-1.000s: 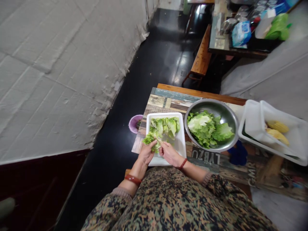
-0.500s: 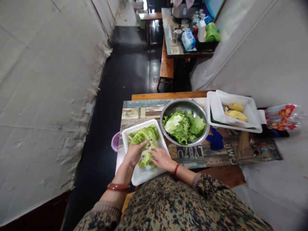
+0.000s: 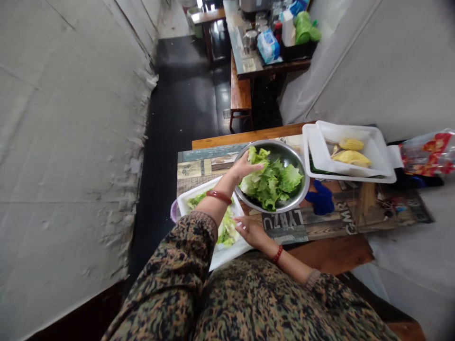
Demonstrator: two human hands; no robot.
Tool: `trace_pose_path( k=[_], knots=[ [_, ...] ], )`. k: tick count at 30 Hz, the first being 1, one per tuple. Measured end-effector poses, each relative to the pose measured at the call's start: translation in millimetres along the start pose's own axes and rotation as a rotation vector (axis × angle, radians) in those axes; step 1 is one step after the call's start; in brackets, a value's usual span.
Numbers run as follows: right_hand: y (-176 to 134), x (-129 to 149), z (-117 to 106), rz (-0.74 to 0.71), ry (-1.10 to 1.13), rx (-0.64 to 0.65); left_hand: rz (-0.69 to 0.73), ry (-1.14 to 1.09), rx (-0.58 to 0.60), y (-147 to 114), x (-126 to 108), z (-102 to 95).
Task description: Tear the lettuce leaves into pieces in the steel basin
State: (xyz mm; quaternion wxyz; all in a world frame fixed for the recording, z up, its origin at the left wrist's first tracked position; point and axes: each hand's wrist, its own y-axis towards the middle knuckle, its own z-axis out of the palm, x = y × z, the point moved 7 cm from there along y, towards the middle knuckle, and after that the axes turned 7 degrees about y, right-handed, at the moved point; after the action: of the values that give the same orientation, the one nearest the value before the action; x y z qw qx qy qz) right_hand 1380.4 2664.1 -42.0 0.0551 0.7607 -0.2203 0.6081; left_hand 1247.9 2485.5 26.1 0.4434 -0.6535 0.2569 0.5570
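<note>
My left hand (image 3: 245, 169) reaches over the left side of a steel bowl (image 3: 303, 194), its fingers closed around a green lettuce leaf (image 3: 259, 156). More lettuce (image 3: 275, 184) lies heaped in the bowl under it. My right hand (image 3: 253, 233) is at the right edge of a white tray (image 3: 229, 258), fingers loosely bent and apart, holding nothing that I can see. Close to its fingertips, pale lettuce pieces (image 3: 228, 229) lie in the tray. My left forearm hides part of the tray and its leaves.
White plastic trays (image 3: 386, 170) with yellow food (image 3: 351, 157) stand right of the bowl. A blue cloth-like item (image 3: 321, 198) and thin sticks (image 3: 365, 203) lie on the wooden table (image 3: 284, 234). Beyond are a bench (image 3: 241, 92) and a second table (image 3: 245, 66) with glasses and packets.
My left hand has moved from the tray up and right to the bowl, carrying lettuce. My right hand has shifted slightly right, off the leaves. The view has shifted a little.
</note>
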Motion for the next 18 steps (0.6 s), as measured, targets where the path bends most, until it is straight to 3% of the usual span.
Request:
trace_pose_path(
  k=[2, 5, 8, 11, 14, 18],
  knots=[
    [3, -1, 1, 0.01, 0.037, 0.019, -0.09, 0.014, -0.068, -9, 9, -15.4],
    [16, -5, 5, 0.017, 0.07, 0.041, -0.166, -0.064, -0.175, -44, 26, -55.0],
    [33, -12, 19, 0.025, 0.052, 0.047, -0.254, -0.188, -0.291, -98, 55, -98.8],
    [48, -26, 40, 0.128, -0.019, 0.057, -0.35, -0.29, -0.427, -160, 90, -130.0],
    [54, -38, 56, 0.256, -0.076, 0.054, -0.417, -0.374, -0.511, -215, 123, -139.6],
    [52, -33, 53, 0.238, 0.05, -0.086, -0.472, -0.474, -0.559, -263, 156, -133.0]
  ],
)
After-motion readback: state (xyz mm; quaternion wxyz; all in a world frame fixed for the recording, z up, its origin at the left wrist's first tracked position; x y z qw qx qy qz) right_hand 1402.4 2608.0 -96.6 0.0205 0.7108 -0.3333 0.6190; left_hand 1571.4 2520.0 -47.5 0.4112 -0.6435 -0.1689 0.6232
